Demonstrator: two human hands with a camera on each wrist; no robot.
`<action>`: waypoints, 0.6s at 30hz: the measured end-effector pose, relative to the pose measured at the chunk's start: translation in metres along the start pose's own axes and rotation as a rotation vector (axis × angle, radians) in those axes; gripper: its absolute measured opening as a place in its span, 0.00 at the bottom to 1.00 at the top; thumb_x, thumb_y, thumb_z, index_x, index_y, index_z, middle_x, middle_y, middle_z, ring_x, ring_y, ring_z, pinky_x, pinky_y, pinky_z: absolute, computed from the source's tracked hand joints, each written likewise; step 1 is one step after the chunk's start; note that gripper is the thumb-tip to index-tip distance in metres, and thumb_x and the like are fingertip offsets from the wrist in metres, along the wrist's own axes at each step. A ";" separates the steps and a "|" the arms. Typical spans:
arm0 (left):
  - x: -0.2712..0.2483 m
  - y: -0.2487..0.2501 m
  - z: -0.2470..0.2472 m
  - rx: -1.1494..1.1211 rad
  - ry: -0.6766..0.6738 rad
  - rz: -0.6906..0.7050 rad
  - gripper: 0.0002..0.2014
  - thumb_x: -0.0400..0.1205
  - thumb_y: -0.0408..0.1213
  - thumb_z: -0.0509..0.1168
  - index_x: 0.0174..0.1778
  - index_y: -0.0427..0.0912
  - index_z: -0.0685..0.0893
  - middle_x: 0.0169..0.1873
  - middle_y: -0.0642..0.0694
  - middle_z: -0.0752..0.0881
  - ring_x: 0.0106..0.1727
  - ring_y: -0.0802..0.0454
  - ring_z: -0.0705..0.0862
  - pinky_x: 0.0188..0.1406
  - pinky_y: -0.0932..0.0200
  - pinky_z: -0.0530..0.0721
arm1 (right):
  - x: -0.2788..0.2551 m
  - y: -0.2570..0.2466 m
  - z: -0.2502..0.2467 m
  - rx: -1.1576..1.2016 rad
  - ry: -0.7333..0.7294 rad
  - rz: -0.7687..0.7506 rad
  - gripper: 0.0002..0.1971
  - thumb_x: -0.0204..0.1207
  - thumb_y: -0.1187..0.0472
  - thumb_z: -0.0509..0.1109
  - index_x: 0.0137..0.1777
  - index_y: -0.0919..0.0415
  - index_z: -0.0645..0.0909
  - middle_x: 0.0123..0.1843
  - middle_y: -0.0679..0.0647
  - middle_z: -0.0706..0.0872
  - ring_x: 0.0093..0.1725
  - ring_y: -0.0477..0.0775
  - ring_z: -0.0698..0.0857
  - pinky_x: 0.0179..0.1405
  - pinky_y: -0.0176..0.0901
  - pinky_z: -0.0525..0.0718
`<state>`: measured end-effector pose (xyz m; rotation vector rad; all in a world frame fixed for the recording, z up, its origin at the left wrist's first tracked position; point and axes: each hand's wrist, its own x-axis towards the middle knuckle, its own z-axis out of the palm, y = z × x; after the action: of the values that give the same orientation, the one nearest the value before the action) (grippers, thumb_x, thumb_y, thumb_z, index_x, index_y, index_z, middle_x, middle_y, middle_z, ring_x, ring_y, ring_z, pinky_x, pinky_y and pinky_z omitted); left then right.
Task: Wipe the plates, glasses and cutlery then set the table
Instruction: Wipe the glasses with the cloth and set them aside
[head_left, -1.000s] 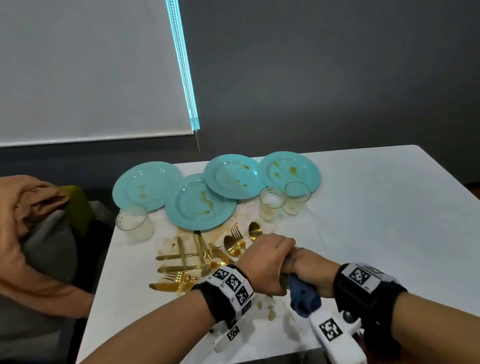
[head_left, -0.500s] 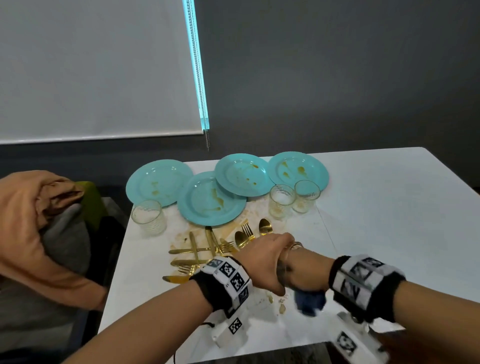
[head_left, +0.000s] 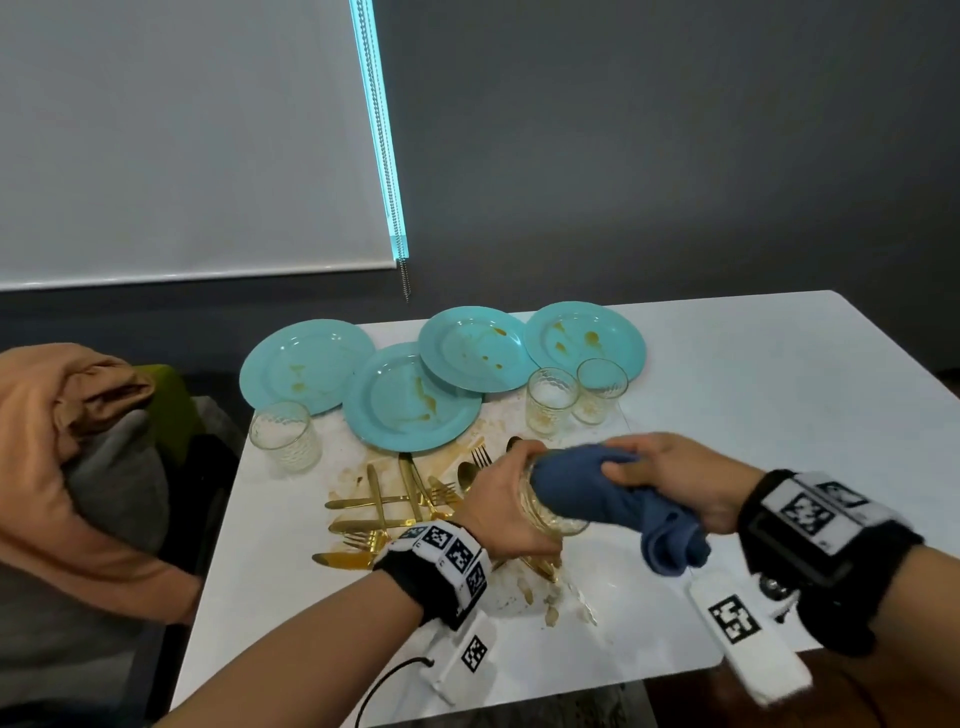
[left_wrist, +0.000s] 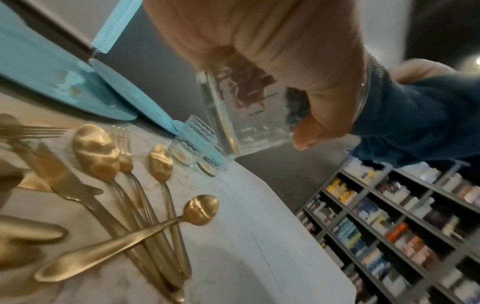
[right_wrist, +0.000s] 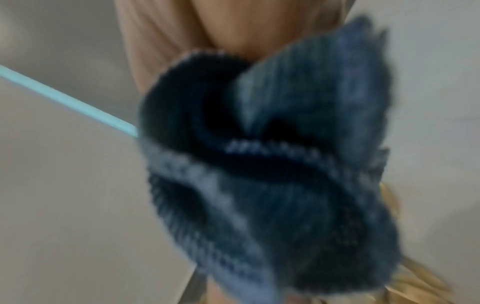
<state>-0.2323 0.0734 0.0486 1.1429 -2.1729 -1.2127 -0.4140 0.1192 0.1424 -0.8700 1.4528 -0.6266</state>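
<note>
Glass (head_left: 545, 506) lying sideways in the gripping left hand (head_left: 498, 506); right hand (head_left: 670, 475) is clutching blue cloth (head_left: 613, 493), stuffing it into its mouth above the tabletop (head_left: 779, 395).

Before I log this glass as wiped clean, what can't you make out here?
- Inside of the held glass: the blue cloth fills its mouth in the head view.
- Its base: covered by the left hand.
- Right hand grip: right wrist view is blurred, filled by cloth.
- Cutlery: partly behind the left wrist.
</note>
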 end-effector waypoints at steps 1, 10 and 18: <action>0.001 -0.003 0.000 -0.033 0.040 -0.011 0.44 0.56 0.36 0.83 0.68 0.45 0.70 0.57 0.51 0.83 0.57 0.53 0.84 0.56 0.59 0.85 | -0.004 -0.006 -0.011 0.067 0.042 -0.026 0.10 0.80 0.71 0.62 0.55 0.63 0.83 0.48 0.60 0.89 0.45 0.56 0.87 0.47 0.43 0.85; 0.013 0.004 0.012 -0.127 0.078 -0.004 0.42 0.54 0.38 0.81 0.64 0.49 0.72 0.54 0.54 0.84 0.56 0.54 0.84 0.56 0.61 0.83 | -0.025 -0.013 -0.012 -0.732 0.207 -0.449 0.15 0.77 0.65 0.69 0.59 0.48 0.82 0.52 0.41 0.86 0.49 0.41 0.83 0.51 0.26 0.79; 0.017 0.038 0.025 0.219 -0.029 0.252 0.37 0.56 0.39 0.81 0.61 0.38 0.77 0.51 0.45 0.83 0.51 0.49 0.80 0.52 0.57 0.79 | 0.008 0.026 0.022 -1.027 0.020 -0.221 0.09 0.80 0.67 0.60 0.54 0.59 0.80 0.51 0.57 0.85 0.53 0.59 0.84 0.43 0.37 0.77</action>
<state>-0.2764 0.0835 0.0661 0.8998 -2.4315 -0.9064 -0.3959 0.1302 0.1145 -1.8301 1.7014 0.0133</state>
